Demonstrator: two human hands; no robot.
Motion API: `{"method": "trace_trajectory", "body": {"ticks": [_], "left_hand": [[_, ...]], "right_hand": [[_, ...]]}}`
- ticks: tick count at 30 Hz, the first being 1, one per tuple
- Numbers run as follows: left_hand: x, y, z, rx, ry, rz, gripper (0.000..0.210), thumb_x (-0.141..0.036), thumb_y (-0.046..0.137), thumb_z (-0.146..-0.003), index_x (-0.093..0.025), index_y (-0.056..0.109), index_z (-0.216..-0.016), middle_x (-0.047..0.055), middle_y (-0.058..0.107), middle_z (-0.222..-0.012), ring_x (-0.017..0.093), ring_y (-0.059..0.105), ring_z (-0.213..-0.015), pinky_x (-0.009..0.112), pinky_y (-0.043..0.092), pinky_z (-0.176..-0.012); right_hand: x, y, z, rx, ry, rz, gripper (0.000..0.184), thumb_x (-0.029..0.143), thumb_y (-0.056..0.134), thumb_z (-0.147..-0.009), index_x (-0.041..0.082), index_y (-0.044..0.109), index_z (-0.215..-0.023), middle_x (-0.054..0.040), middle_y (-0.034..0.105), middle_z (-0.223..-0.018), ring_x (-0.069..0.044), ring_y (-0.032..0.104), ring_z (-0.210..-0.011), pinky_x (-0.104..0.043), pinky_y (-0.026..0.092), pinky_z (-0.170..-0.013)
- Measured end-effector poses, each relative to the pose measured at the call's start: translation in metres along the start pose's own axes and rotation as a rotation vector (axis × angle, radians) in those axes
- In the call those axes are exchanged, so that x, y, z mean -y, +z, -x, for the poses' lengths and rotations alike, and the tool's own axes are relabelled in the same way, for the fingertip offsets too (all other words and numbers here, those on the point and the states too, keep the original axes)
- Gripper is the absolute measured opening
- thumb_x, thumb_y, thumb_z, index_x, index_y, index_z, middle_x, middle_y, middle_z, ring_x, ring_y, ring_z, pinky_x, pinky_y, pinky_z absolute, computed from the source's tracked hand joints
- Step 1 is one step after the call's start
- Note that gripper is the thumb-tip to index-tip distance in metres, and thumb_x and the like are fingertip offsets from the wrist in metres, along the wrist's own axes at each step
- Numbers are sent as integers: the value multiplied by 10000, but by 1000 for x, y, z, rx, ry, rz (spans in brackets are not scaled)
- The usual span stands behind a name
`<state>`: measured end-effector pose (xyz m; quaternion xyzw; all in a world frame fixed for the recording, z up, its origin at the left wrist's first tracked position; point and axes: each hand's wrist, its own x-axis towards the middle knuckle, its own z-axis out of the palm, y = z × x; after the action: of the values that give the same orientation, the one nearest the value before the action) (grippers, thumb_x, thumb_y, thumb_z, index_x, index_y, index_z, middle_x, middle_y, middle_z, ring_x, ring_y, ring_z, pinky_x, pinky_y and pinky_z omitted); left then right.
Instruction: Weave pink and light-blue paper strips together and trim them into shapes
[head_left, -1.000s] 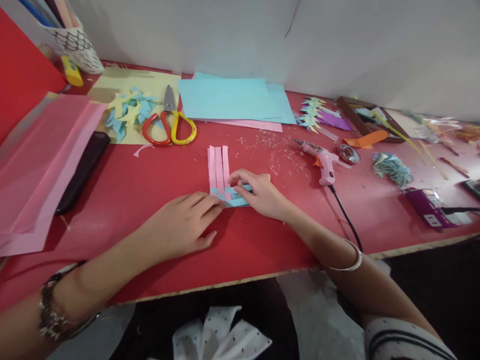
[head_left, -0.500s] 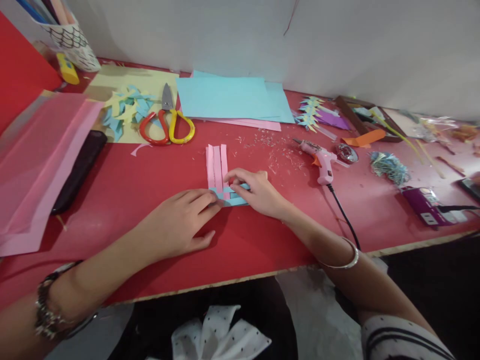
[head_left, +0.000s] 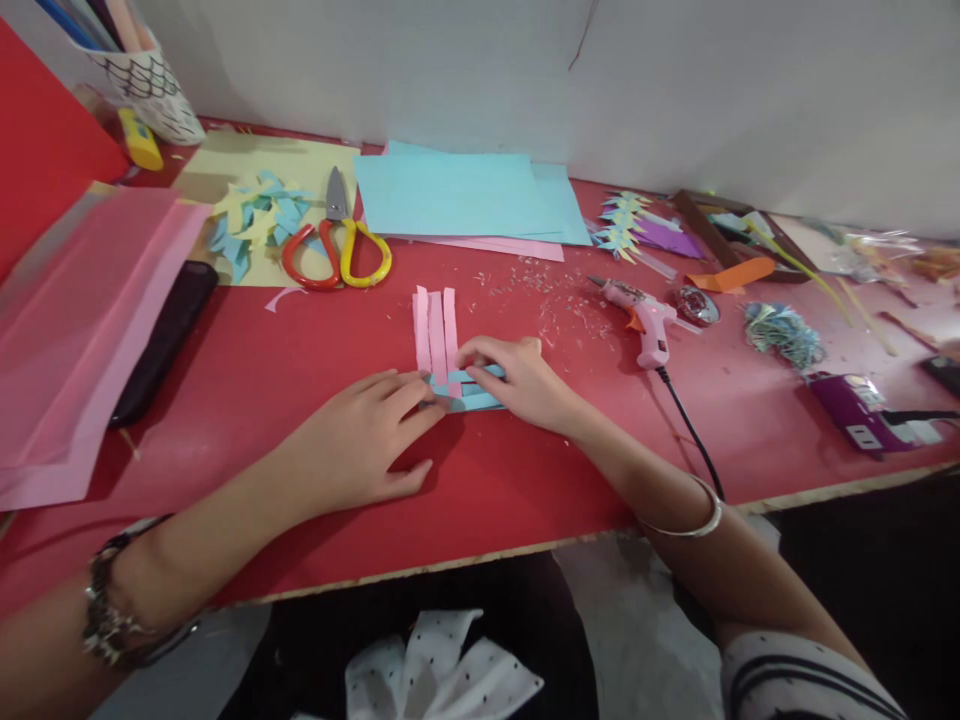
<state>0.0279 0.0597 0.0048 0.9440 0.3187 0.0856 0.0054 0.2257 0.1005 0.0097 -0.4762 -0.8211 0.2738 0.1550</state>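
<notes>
Several pink paper strips point(head_left: 436, 335) stand side by side, crossed at their near ends by blue paper strips point(head_left: 472, 403) in a small weave. My left hand point(head_left: 367, 435) lies fairly flat, thumb stretched out, its fingertips pressing on the left end of the weave. On the right side, my right hand point(head_left: 526, 388) has its thumb and fingers curled together at a blue strip. Its fingertips partly cover that strip and the rightmost pink one. The far ends of the pink strips point away from me.
Behind lie scissors point(head_left: 337, 240), blue sheets point(head_left: 450, 195) and paper cuttings point(head_left: 259, 215). A pink glue gun point(head_left: 641, 318) with a black cord rests to the right, past scattered scraps. Pink sheets point(head_left: 82, 350) and a black case point(head_left: 169, 340) are at left. A purple power strip point(head_left: 855, 410) sits far right.
The view has shifted very slightly. Both hands stay at the weave, and the right fingers have moved barely, if at all, along the blue strip.
</notes>
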Motion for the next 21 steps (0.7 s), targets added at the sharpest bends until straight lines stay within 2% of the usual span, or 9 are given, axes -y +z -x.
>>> {"method": "trace_trajectory", "body": {"ticks": [11, 15, 21], "left_hand": [[0, 3, 1, -18, 0, -7, 422, -306, 425, -765, -119, 539, -1125, 153, 586, -1033, 290, 559, -981, 408, 492, -792], [1, 3, 2, -11, -7, 4, 421, -310, 422, -769, -128, 531, -1133, 152, 578, -1055, 286, 556, -978, 413, 488, -793], [1, 4, 2, -14, -6, -1, 421, -324, 414, -774, -133, 533, -1129, 146, 577, -1059, 276, 561, -966, 401, 486, -796]], "right_hand": [[-1, -13, 7, -56, 125, 103, 138, 166, 437, -770, 182, 574, -789, 19, 636, -715, -120, 556, -678, -360, 190, -811], [-6, -21, 11, -36, 127, 144, 121, 191, 466, -755, 184, 585, -780, 45, 573, -599, -101, 518, -602, -349, 200, -808], [-15, -27, 17, -26, 92, 190, 140, 194, 457, -740, 188, 597, -741, 46, 553, -598, -91, 494, -580, -350, 199, -793]]}}
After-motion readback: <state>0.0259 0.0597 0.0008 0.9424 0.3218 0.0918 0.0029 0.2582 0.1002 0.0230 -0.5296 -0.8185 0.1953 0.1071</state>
